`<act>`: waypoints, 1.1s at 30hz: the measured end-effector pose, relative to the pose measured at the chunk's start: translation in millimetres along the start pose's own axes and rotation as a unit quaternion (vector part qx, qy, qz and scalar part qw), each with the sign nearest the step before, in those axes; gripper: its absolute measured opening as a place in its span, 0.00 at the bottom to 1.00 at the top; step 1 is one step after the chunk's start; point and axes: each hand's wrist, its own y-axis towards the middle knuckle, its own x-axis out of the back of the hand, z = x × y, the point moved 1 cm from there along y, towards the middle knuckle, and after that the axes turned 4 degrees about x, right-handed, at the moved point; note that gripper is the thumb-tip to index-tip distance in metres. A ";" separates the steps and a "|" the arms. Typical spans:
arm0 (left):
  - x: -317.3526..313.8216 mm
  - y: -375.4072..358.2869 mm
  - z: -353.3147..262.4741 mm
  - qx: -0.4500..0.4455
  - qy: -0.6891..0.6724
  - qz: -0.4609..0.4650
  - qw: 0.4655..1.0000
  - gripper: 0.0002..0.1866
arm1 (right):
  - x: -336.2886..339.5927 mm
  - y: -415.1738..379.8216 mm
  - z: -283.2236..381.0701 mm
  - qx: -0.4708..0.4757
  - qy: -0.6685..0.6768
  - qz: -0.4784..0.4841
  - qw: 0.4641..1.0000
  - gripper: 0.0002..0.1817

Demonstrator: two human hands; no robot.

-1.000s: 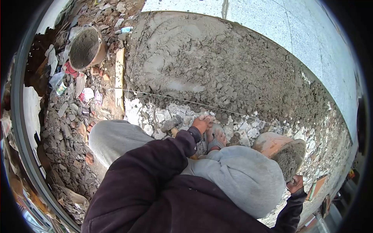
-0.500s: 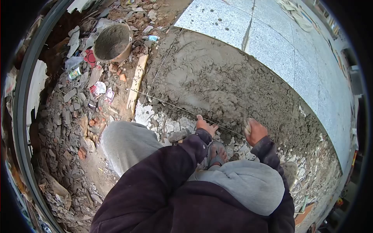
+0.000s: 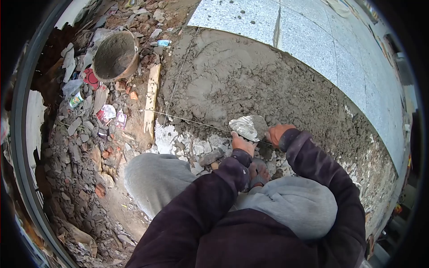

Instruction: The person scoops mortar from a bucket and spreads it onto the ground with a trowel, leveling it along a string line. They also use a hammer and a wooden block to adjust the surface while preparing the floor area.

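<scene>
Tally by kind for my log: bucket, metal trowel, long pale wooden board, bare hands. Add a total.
Tan plastic bucket: 1
Grey metal trowel: 1
Long pale wooden board: 1
Bare hands: 2 (left hand, right hand)
Total: 5

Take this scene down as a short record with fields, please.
Right hand: grips the trowel
Left hand: at the trowel's near edge; contact unclear
Mortar: wet, rough, beyond the hands
Tiles: speckled, past the mortar
String: crosses near the mortar's near edge
Wood strip: left of the mortar
Bucket: on the rubble
</scene>
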 end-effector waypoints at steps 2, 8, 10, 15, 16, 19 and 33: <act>3.9 5.1 1.4 0.015 -0.014 -0.033 0.999 0.37 | -11.8 -4.6 -2.2 -0.021 -0.008 0.011 1.000 0.18; 6.4 15.2 11.0 0.028 0.013 -0.091 0.995 0.41 | -40.8 -33.8 -33.1 -0.054 0.024 -0.017 0.998 0.17; 7.2 13.6 12.2 0.025 0.007 -0.086 0.996 0.42 | -40.2 -39.9 -45.0 -0.068 0.014 -0.015 0.997 0.17; 6.1 2.4 8.5 0.034 0.022 -0.049 0.998 0.43 | 0.1 -57.0 -33.8 -0.016 -0.025 -0.082 0.996 0.16; 10.5 2.4 8.3 0.037 0.028 -0.020 0.999 0.44 | 0.7 -47.9 -22.1 0.013 -0.028 -0.108 0.994 0.15; 0.5 -8.5 4.3 0.037 0.057 -0.051 0.996 0.44 | -8.2 3.0 -8.1 0.004 -0.045 -0.147 0.988 0.13; 28.1 -5.8 -14.6 0.053 0.199 -0.019 0.978 0.44 | 73.3 125.1 -101.6 -0.244 0.131 -0.124 0.953 0.13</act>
